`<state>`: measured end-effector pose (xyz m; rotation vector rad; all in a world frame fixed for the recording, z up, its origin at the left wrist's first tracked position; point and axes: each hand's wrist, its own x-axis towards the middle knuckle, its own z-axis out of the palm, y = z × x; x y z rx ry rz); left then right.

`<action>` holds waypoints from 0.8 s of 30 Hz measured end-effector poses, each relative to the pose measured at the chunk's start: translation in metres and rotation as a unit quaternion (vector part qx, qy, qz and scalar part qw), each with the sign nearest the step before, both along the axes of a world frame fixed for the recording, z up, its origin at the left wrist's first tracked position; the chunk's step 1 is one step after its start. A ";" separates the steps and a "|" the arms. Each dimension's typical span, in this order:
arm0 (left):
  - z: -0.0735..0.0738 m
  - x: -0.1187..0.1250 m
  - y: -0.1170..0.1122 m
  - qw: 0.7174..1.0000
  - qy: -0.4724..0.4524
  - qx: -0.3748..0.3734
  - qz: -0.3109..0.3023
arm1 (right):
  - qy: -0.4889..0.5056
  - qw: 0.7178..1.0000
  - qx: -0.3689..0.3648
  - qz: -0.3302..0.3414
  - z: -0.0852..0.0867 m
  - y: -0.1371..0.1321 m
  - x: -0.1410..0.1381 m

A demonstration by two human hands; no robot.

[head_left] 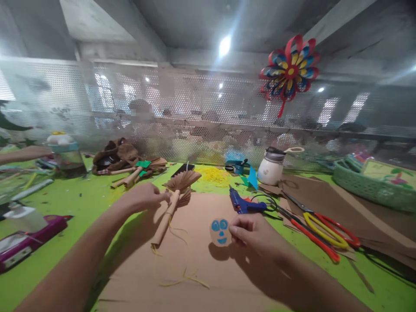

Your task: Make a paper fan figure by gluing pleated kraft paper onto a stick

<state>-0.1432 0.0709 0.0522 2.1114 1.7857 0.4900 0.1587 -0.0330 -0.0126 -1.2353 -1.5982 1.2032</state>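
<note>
My right hand point(255, 236) pinches the edge of a round paper face point(220, 238) with blue eyes, nose and mouth, holding it just above a brown sheet point(195, 264). My left hand point(147, 197) is closed at the upper end of a rolled brown paper figure point(165, 223) with pleated paper fans at its top; the fingertips seem to grip it there. Yellow strands trail from the figure, and loose yellow strands point(185, 281) lie on the sheet. Beyond my right hand lies a blue glue gun point(243, 203).
Scissors point(325, 227) and another long-handled tool lie to the right, beside brown paper and a green basket point(370, 186). A white jar point(271, 167) stands behind. Purple power strip point(35, 240) at left; similar paper figures point(136, 172) and yellow shreds point(216, 175) at the back. Another person's hand point(35, 152) is far left.
</note>
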 end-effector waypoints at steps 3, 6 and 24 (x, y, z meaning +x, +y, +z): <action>-0.009 0.008 -0.005 0.996 0.063 -0.039 -0.039 | -0.007 1.000 0.011 -0.003 0.002 0.000 0.002; -0.015 0.014 -0.012 0.996 0.063 -0.035 -0.058 | -0.013 1.000 0.014 0.002 0.004 0.000 0.002; -0.012 0.029 -0.014 0.995 -0.074 -0.054 -0.048 | -0.015 1.000 -0.005 0.015 -0.004 -0.001 0.001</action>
